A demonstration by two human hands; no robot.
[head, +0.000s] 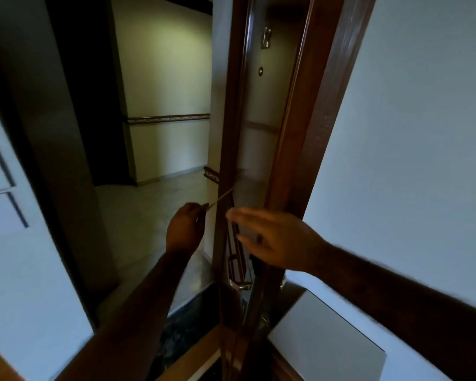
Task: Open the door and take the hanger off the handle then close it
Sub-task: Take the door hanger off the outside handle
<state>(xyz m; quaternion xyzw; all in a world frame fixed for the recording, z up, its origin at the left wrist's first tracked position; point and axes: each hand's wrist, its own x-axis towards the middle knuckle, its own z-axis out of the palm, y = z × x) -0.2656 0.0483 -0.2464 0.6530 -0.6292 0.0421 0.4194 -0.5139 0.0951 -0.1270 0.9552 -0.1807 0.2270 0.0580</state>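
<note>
The brown wooden door [229, 127] stands open and I see it almost edge-on, with a lit corridor beyond it. A thin pale hanger [221, 197], seen edge-on, slants from the door's edge down to my left hand [186, 228], whose fingers pinch its lower end. My right hand [275, 237] is blurred, flat and spread, just right of the door's edge and above the metal handle [240, 284]. It holds nothing. Whether the hanger's far end touches the door I cannot tell.
The dark wooden door frame [322, 127] rises at right against a pale wall [423, 133]. A latch [266, 37] and a small round fitting [260, 70] sit high up. A wall panel with switches [0, 210] is at left. A grey box top [327, 334] lies at lower right.
</note>
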